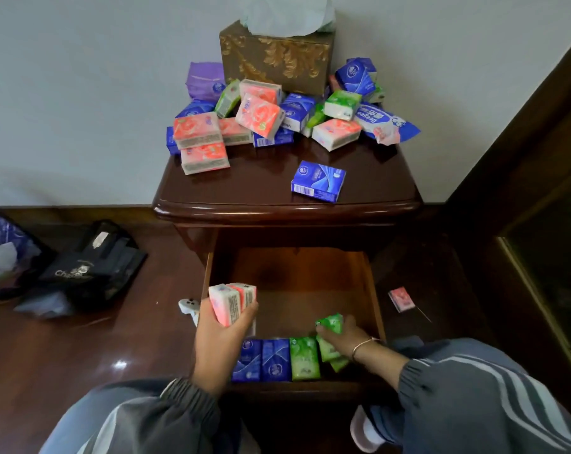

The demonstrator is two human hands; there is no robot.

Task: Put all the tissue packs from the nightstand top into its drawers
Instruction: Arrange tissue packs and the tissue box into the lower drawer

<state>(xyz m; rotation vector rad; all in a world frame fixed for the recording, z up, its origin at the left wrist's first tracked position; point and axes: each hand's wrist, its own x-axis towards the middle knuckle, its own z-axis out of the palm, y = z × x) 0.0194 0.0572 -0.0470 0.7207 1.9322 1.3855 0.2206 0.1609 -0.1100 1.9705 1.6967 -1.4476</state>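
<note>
Two pink tissue packs (232, 303) sit in our left hand (217, 335), fingers curled round them above the left wall of the open drawer (372, 290). Our right hand (344, 337) grips a green pack (331, 322) low inside the drawer, beside a front row of two blue packs (248, 359) and a second green pack (304, 358). On the nightstand (245, 191) top, a heap of pink, blue and green packs (261, 116) lies before a gold tissue box (277, 57); a lone blue pack (318, 181) lies apart near the front edge. On the floor we see a stray pink pack (400, 299) right of the drawer and a black bag (94, 267) at left.
</note>
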